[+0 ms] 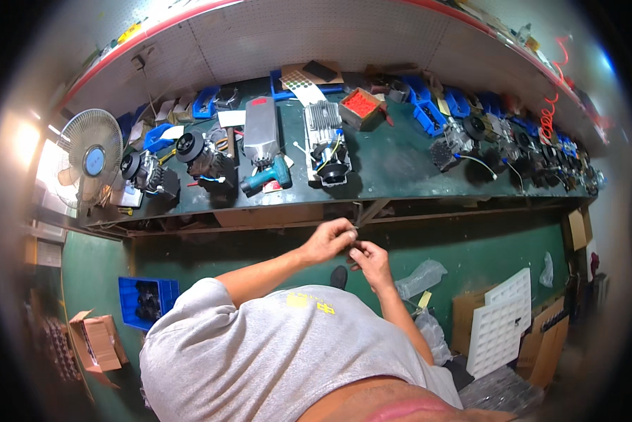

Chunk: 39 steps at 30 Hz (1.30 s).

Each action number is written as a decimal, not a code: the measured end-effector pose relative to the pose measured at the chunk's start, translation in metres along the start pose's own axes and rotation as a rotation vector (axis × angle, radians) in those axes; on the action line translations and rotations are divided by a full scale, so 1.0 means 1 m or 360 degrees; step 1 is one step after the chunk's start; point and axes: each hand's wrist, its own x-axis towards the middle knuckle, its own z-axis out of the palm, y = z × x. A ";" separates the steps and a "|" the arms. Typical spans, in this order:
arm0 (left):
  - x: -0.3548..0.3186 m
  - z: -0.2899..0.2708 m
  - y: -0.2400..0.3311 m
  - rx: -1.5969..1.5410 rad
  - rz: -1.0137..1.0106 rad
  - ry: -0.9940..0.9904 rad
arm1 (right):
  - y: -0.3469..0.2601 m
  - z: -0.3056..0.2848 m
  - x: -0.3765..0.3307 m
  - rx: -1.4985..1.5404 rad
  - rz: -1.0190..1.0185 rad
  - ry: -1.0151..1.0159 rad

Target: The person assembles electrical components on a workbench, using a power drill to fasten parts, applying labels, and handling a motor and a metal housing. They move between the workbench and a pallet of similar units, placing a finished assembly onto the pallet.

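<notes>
1. Your left hand (330, 239) and right hand (369, 259) meet just below the near edge of the green workbench (400, 165), fingertips touching.
2. Both hands are closed in a pinch around a small dark part (352, 246) held between them; it is too small to tell what it is.
3. Your left forearm reaches in from the lower left, your right from the lower right; your grey shirt (281, 352) fills the near foreground.
4. On the bench just beyond your hands stands a silver finned motor unit (324, 141), with a teal cordless drill (267, 177) to its left, lying beside a tall silver housing (261, 130).
5. Farther left sit two black round-faced assemblies (189, 151), and a desk fan (91, 160) stands at the left end.
6. A red-filled box (362, 105) sits at the far side, with blue bins (428, 116) to its right.
7. On the floor lie a blue crate (147, 301) at left and a white tray (499, 323) at right.
</notes>
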 end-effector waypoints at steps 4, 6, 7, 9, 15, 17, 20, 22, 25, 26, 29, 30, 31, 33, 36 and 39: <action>-0.008 -0.049 0.013 0.0247 -0.0035 0.0490 | -0.028 -0.011 0.073 -0.0182 -0.0018 -0.0098; -0.019 -0.073 0.010 0.0332 -0.0085 0.0660 | -0.038 -0.028 0.111 -0.0261 -0.0044 -0.0116; -0.029 -0.086 0.000 0.0380 -0.0155 0.0737 | -0.045 -0.034 0.131 -0.0297 -0.0023 -0.0102; -0.049 -0.115 -0.032 0.0508 -0.0283 0.0915 | -0.063 -0.043 0.173 -0.0452 -0.0107 -0.0097; -0.124 -0.171 -0.127 0.1081 -0.0963 0.0929 | -0.116 -0.053 0.287 -0.0898 -0.0586 0.0010; -0.139 -0.184 -0.146 0.1115 -0.1172 0.0911 | -0.142 -0.047 0.330 -0.1023 -0.0733 0.0042; -0.156 -0.191 -0.154 0.0944 -0.1371 0.1055 | -0.167 -0.035 0.404 -0.1142 -0.0874 0.0083; -0.157 -0.191 -0.152 0.0760 -0.1498 0.1192 | -0.185 -0.028 0.458 -0.1448 -0.1066 0.0047; -0.158 -0.186 -0.162 0.0513 -0.1447 0.1538 | -0.181 -0.020 0.570 -0.1715 -0.1046 0.0027; -0.157 -0.179 -0.151 0.0373 -0.1399 0.1647 | -0.181 -0.016 0.598 -0.1774 -0.1010 0.0085; -0.148 -0.147 -0.136 -0.0064 -0.1366 0.1822 | -0.184 0.010 0.673 -0.1953 -0.0779 0.0148; -0.142 -0.135 -0.133 -0.0110 -0.1389 0.1823 | -0.186 0.021 0.693 -0.2024 -0.0690 0.0173; -0.133 -0.123 -0.126 -0.0098 -0.1404 0.1831 | -0.192 0.030 0.713 -0.2050 -0.0575 0.0138; -0.126 -0.100 -0.122 -0.0132 -0.1472 0.1855 | -0.192 0.043 0.749 -0.2116 -0.0438 0.0132; -0.115 -0.076 -0.123 -0.0091 -0.1612 0.1863 | -0.179 0.051 0.792 -0.2222 -0.0369 0.0219; -0.104 -0.067 -0.119 0.0033 -0.1712 0.1809 | -0.164 0.052 0.826 -0.2267 -0.0313 0.0213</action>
